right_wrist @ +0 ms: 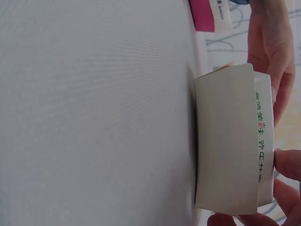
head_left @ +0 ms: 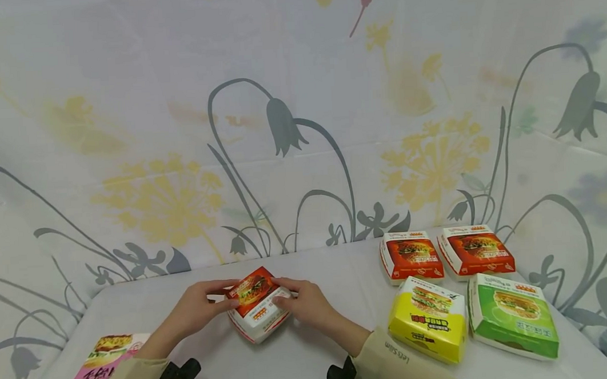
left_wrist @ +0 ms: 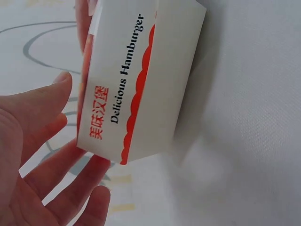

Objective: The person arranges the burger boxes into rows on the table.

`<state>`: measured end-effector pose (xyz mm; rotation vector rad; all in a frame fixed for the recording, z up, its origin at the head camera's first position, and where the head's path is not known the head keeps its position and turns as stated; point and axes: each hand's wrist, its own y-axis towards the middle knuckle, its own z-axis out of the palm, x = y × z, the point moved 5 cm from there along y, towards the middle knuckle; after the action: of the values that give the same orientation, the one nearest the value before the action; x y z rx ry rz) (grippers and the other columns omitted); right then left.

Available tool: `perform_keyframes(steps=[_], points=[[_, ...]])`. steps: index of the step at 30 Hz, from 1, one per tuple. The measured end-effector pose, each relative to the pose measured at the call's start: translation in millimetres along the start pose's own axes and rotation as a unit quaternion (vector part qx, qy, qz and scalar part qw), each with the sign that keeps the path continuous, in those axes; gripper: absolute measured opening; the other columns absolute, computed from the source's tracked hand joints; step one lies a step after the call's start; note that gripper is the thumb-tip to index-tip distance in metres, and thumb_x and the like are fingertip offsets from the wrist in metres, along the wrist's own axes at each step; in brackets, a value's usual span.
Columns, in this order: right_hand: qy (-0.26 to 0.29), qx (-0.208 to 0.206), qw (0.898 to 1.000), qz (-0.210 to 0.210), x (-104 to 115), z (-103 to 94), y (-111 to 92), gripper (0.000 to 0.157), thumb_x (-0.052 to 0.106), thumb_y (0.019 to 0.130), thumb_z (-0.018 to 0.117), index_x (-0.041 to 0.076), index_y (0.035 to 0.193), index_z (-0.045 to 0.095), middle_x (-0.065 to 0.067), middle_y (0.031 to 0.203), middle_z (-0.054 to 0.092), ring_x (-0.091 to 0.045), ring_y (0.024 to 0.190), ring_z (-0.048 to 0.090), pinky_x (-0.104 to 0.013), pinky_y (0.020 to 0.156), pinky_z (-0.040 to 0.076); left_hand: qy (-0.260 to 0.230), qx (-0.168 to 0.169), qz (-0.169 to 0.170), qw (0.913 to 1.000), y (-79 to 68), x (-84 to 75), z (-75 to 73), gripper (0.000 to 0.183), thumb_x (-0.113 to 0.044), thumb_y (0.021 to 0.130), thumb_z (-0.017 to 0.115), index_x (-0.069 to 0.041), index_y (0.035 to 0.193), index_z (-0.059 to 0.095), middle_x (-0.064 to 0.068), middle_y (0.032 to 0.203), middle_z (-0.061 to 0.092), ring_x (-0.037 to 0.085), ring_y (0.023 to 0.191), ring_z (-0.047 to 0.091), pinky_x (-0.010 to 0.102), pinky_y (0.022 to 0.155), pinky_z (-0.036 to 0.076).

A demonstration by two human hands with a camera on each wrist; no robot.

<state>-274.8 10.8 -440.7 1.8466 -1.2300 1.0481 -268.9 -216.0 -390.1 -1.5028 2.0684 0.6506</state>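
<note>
Between my two hands is a red and white hamburger box (head_left: 261, 315), with a burger picture on its lid, set at an angle low over the table. My left hand (head_left: 201, 306) holds its left corner, thumb at the near edge and fingers behind. In the left wrist view, the box's white side (left_wrist: 141, 89) reads "Delicious Hamburger". On the other side, my right hand (head_left: 309, 303) grips the right end, its thumb over the lid's edge. The right wrist view shows a plain white side flap (right_wrist: 225, 141) and green lettering above it.
Two red burger boxes (head_left: 414, 257) (head_left: 479, 252) stand at the back right. In front of them are a yellow box (head_left: 429, 320) and a green box (head_left: 516, 316). A pink burger box (head_left: 99, 369) lies front left, partly behind my sleeve. Flower-printed cloth (head_left: 323, 171) hangs behind the table.
</note>
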Motion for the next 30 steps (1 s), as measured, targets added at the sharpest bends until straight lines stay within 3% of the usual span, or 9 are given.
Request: perform_keyframes(steps=[4, 8, 15, 21, 30], points=[[-0.003, 0.0, 1.0, 0.008, -1.0, 0.8, -0.9, 0.045, 0.029, 0.093, 0.07, 0.021, 0.137, 0.063, -0.005, 0.141, 0.057, -0.032, 0.135, 0.047, -0.055, 0.105, 0.04, 0.005, -0.014, 0.001, 0.9999, -9.8, -0.8, -7.7, 0.046, -0.029, 0.085, 0.08, -0.009, 0.125, 0.07, 0.01, 0.12, 0.069, 0.029, 0.108, 0.065, 0.043, 0.083, 0.055], [-0.003, -0.003, 1.0, 0.007, -2.1, 1.0, -0.2, 0.044, 0.028, 0.093, 0.07, 0.022, 0.137, 0.063, -0.006, 0.141, 0.057, -0.032, 0.134, 0.048, -0.056, 0.104, 0.041, 0.001, -0.025, 0.003, 0.9997, -20.9, -0.7, -12.9, 0.043, -0.028, 0.086, 0.079, -0.008, 0.124, 0.07, 0.008, 0.12, 0.07, 0.025, 0.103, 0.067, 0.038, 0.081, 0.055], [-0.007, -0.002, 1.0, 0.0, -1.6, 0.5, -0.8, 0.044, 0.028, 0.093, 0.07, 0.021, 0.136, 0.064, -0.006, 0.142, 0.056, -0.032, 0.135, 0.047, -0.055, 0.105, 0.04, -0.024, -0.017, -0.012, 0.9995, -38.1, -0.7, -9.6, 0.034, -0.022, 0.088, 0.077, -0.01, 0.12, 0.073, 0.003, 0.112, 0.072, 0.016, 0.094, 0.067, 0.028, 0.078, 0.054], [-0.009, -0.003, 1.0, -0.001, 0.7, -0.6, -2.8, 0.044, 0.028, 0.093, 0.07, 0.021, 0.135, 0.064, -0.009, 0.142, 0.056, -0.033, 0.135, 0.046, -0.057, 0.106, 0.039, -0.027, -0.013, -0.002, 0.9995, -42.7, -1.9, -1.3, 0.036, -0.021, 0.087, 0.078, -0.01, 0.12, 0.073, 0.005, 0.117, 0.071, 0.018, 0.097, 0.067, 0.03, 0.078, 0.054], [0.0, -0.004, 1.0, 0.0, 1.7, -1.3, -5.3, 0.045, 0.03, 0.093, 0.07, 0.02, 0.136, 0.064, -0.009, 0.14, 0.058, -0.034, 0.13, 0.052, -0.053, 0.1, 0.045, -0.03, -0.025, -0.005, 0.9992, -41.9, -0.8, 2.8, 0.041, -0.024, 0.085, 0.08, -0.014, 0.124, 0.07, 0.008, 0.125, 0.066, 0.023, 0.103, 0.066, 0.032, 0.08, 0.054]])
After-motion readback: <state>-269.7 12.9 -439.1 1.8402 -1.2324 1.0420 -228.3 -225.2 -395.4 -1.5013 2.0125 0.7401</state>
